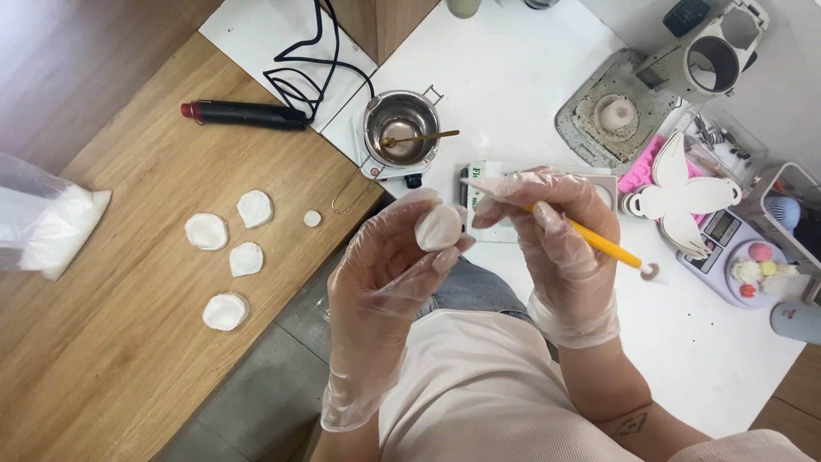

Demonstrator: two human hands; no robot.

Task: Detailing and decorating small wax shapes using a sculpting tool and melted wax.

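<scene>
White clay piece (pixel 439 227) pinched in left hand (pixel 389 265), yellow tool (pixel 599 244) gripped in right hand (pixel 556 235); spoon (pixel 419 138) in metal pot (pixel 402 115).

White clay petal (pixel 439 228), thin, rounded and shell-shaped, pinched upright at the fingertips of the gloved left hand (pixel 389 274); yellow-handled modelling tool (pixel 599 244) with a small ball end, gripped slanting in the gloved right hand (pixel 556 231), just beside the petal.
</scene>
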